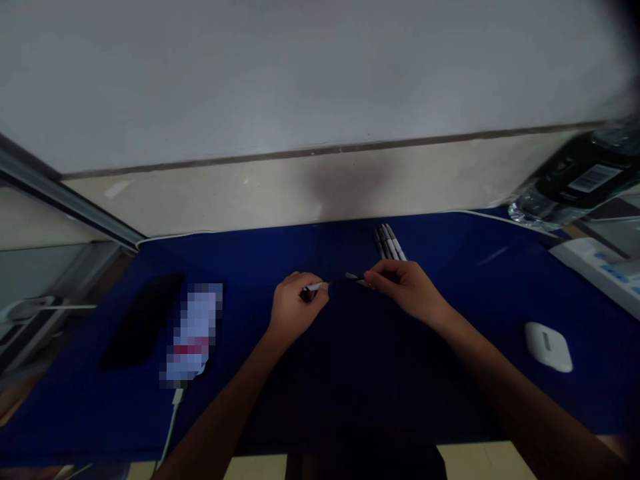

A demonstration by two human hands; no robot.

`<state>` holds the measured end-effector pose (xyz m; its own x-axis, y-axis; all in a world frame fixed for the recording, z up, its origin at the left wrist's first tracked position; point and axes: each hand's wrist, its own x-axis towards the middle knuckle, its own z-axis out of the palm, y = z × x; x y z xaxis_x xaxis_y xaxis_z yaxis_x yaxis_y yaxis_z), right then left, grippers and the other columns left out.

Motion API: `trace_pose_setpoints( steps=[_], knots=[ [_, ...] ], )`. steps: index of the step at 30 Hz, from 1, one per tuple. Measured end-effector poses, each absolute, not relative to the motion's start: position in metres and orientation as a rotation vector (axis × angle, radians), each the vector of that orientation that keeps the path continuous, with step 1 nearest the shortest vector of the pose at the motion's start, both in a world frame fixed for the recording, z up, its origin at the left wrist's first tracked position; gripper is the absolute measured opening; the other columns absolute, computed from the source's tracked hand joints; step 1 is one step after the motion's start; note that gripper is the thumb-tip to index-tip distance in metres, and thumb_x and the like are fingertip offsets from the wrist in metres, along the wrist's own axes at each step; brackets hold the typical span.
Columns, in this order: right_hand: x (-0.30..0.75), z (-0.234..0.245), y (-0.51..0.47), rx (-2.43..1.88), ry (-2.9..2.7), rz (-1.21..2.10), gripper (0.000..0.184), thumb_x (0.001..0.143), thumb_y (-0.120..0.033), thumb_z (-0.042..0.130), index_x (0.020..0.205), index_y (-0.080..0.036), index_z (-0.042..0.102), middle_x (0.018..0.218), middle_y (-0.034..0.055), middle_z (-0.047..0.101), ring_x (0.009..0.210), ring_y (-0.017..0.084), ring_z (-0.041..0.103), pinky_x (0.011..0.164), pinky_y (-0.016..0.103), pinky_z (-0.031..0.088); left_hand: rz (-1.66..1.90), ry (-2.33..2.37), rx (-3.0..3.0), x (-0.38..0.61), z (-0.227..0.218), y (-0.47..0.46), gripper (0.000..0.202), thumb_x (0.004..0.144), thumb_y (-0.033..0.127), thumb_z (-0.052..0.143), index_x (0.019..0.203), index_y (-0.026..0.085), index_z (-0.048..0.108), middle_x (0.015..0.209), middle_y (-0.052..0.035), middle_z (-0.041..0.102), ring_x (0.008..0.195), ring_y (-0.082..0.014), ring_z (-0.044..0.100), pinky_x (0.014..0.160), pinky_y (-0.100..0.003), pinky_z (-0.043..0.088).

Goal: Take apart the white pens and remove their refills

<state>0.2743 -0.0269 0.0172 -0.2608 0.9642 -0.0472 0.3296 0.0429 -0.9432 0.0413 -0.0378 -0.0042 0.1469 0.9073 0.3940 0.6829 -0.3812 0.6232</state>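
Over the middle of the blue-covered table, my left hand (299, 303) is closed around a pen with a white barrel (315, 287) and a black end. My right hand (400, 287) pinches a thin dark pen piece (356, 278) with a greyish end, its exact kind too dim to tell. The two held parts point towards each other, with a small gap between them. Just beyond my right hand, several grey-and-white pens (390, 241) lie side by side, their near ends partly hidden by that hand.
On the left lie a phone (193, 333) on a white cable (173, 417) and a dark flat object (143, 320). To the right are a white earbud case (549, 347), a power strip (600, 267) and a plastic bottle (575, 173). A wall (225, 197) stands behind the blue table (280, 250).
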Motion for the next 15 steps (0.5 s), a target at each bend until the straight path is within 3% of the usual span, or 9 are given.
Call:
trace_pose_setpoints(
  steps=[4,10,15],
  knots=[
    [0.2744,0.0177,-0.0260,-1.307,-1.636,1.226,0.020,0.082,-0.040,0.067,0.089,-0.022,0.069,0.080,0.0023,0.069,0.072,0.016,0.063,0.064,0.027,0.047,1.082,1.551,2.128,0.0406,-0.0056,-0.0372,0.014,0.084,0.024,0.059,0.073,0.020,0.066,0.069,0.0000,0.066,0.063,-0.0140,0.059,0.062,-0.026,0.045],
    [0.2740,0.0174,-0.0274,-1.361,-1.688,1.209,0.041,0.091,-0.050,0.052,0.069,-0.018,0.066,0.062,0.0021,0.061,0.059,0.014,0.056,0.056,0.027,0.042,1.068,1.539,2.129,0.0411,-0.0048,-0.0379,0.015,0.084,0.024,0.059,0.072,0.020,0.066,0.067,0.0000,0.064,0.063,-0.0142,0.058,0.061,-0.026,0.044],
    [0.2745,0.0191,-0.0265,-1.365,-1.663,1.142,0.023,0.085,-0.043,0.064,0.085,-0.020,0.070,0.073,0.0013,0.066,0.063,0.014,0.057,0.057,0.026,0.040,1.072,1.542,2.117,0.0411,-0.0047,-0.0382,0.013,0.084,0.024,0.059,0.074,0.020,0.067,0.069,-0.0002,0.065,0.062,-0.0139,0.058,0.059,-0.025,0.044]
  ],
)
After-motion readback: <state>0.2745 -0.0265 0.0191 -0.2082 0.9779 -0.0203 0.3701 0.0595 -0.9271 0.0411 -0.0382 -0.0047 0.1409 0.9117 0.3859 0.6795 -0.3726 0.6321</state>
